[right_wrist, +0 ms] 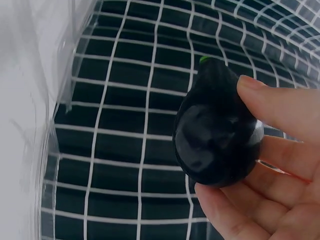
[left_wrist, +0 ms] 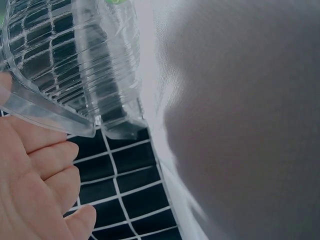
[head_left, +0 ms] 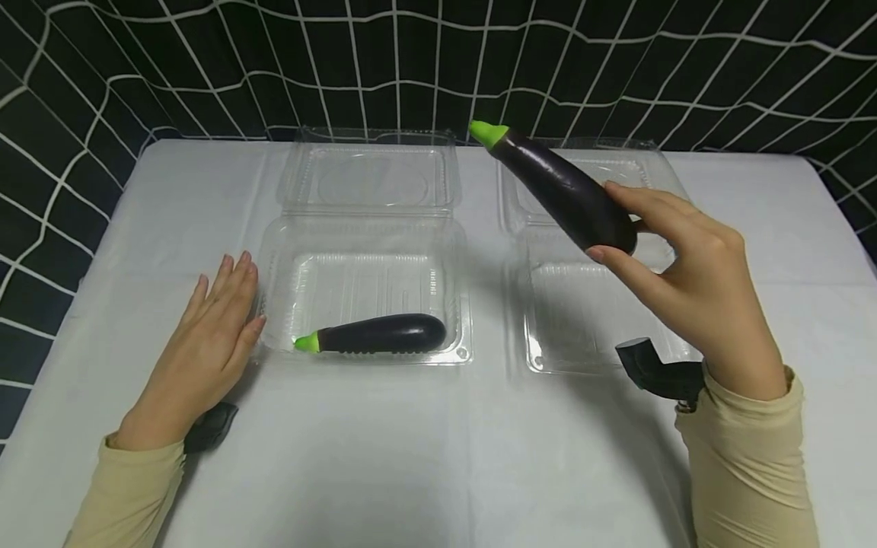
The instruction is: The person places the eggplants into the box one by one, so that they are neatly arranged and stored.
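My right hand (head_left: 706, 266) holds a dark purple eggplant (head_left: 562, 190) by its thick end, thumb on one side and fingers on the other. Its bright green stem points up and left, above the right clear plastic box. In the right wrist view the rounded end of this eggplant (right_wrist: 215, 135) faces the camera. A second eggplant (head_left: 384, 333) lies along the front of the left clear plastic box (head_left: 363, 236), green stem to the left. Fingers straight, my left hand (head_left: 205, 342) rests at the left side of that box; the left wrist view shows the hand (left_wrist: 40, 185) beside the box wall (left_wrist: 55, 112).
The right clear plastic box (head_left: 582, 320) stands with its lid folded back, like the left one. Both sit on a white-covered table (head_left: 384, 457). A white net (head_left: 397, 84) over dark backing rises behind the table and along its sides.
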`<state>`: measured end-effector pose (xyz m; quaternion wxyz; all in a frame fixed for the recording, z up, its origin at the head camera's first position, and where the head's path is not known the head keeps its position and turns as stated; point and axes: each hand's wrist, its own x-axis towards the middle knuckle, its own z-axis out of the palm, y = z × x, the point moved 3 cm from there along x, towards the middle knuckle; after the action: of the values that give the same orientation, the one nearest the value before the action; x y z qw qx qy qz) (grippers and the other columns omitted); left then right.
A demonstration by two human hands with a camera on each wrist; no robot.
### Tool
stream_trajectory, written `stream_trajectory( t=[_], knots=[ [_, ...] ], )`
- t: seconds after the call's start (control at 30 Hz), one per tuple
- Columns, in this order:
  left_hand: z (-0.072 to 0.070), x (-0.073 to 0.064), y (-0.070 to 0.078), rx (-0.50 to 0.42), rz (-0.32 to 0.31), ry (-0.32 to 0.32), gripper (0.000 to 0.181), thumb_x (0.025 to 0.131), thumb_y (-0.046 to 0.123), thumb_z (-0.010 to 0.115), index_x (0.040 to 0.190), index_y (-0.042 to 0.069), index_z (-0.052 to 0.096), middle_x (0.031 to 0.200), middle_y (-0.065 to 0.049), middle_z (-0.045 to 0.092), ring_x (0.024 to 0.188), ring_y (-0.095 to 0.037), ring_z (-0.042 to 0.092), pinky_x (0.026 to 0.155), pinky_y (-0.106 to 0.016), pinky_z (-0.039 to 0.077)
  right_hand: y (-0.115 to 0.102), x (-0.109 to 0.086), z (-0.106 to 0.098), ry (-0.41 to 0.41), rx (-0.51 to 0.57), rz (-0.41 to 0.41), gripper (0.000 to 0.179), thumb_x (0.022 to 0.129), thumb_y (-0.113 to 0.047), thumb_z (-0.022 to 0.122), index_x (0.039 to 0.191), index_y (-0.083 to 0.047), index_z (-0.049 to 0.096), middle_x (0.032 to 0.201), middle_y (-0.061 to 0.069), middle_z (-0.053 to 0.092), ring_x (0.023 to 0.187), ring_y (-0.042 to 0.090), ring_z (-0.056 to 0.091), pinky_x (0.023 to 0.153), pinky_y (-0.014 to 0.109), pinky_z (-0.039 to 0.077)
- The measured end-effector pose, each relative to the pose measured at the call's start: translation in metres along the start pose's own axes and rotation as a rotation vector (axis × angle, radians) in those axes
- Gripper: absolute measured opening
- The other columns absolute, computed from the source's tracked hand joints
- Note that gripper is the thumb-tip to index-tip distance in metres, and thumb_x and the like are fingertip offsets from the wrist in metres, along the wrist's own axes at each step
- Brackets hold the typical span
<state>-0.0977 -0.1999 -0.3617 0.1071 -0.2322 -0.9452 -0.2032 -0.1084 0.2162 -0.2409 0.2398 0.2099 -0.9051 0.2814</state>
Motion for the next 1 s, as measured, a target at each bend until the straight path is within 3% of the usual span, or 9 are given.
stream_trajectory(
  t=[0.1,0.2,0.63,1.0],
  knots=[
    [0.0,0.002,0.0,-0.001,0.001,-0.003,0.058,0.103,0.03,0.037,0.144,-0.009,0.025,0.151,-0.02,0.024,0.143,-0.027,0.013,0.115,-0.043,0.006,-0.006,0.003,0.007,-0.002,0.011,-0.044,0.059,0.066,0.005,0.082,0.121,-0.002,0.063,0.114,0.013,0.066,0.099,0.023,0.062,0.089,0.013,0.04],
    [0.0,0.003,0.0,-0.003,0.007,-0.003,0.057,0.103,0.029,0.038,0.144,-0.009,0.025,0.151,-0.02,0.024,0.143,-0.027,0.013,0.115,-0.044,0.006,-0.013,0.005,0.014,-0.015,0.035,-0.084,0.057,0.066,0.003,0.082,0.12,0.0,0.063,0.114,0.014,0.066,0.103,0.029,0.062,0.093,0.018,0.041],
    [0.001,0.004,0.0,-0.007,0.021,0.0,0.058,0.103,0.03,0.037,0.144,-0.009,0.025,0.151,-0.021,0.024,0.142,-0.028,0.013,0.115,-0.044,0.006,-0.039,0.021,0.039,-0.158,0.098,-0.151,0.054,0.075,-0.002,0.078,0.125,0.003,0.058,0.119,0.014,0.063,0.109,0.025,0.059,0.093,0.035,0.046],
    [0.0,0.0,-0.001,-0.008,0.026,0.019,0.058,0.103,0.03,0.038,0.143,-0.01,0.027,0.15,-0.023,0.026,0.142,-0.028,0.015,0.115,-0.045,0.007,-0.041,0.026,0.056,-0.192,0.13,-0.164,0.051,0.077,-0.005,0.077,0.123,0.005,0.058,0.12,0.015,0.062,0.11,0.026,0.059,0.095,0.037,0.045]
  ],
)
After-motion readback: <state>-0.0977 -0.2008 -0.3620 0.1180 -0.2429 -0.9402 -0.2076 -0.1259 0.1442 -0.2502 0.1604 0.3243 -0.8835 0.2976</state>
